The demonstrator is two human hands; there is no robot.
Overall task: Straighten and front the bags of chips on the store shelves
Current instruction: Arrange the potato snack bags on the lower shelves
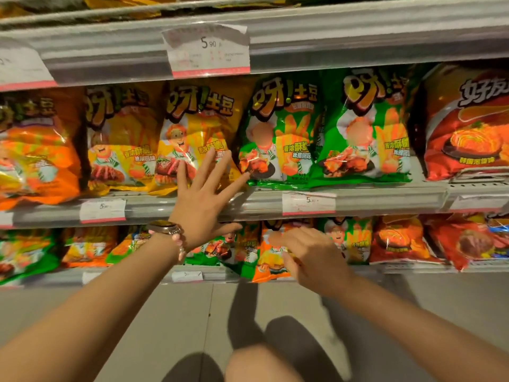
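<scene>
Nearest, the right hand (311, 257) hangs loosely curled, holding nothing, in front of an upright orange-and-green foil chip bag (264, 255) on the lower grey metal shelf (214, 274). Above it, the left hand (203, 199) is spread flat, fingers apart, fingertips against an upright yellow foil chip bag (192, 133) on the middle shelf (371, 199), front outward. A glossy green chip bag (283, 130) stands beside, also upright.

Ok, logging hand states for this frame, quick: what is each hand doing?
Left hand: open, fingers spread against the yellow bag.
Right hand: fingers curled at the orange bag; a grip cannot be told.
</scene>
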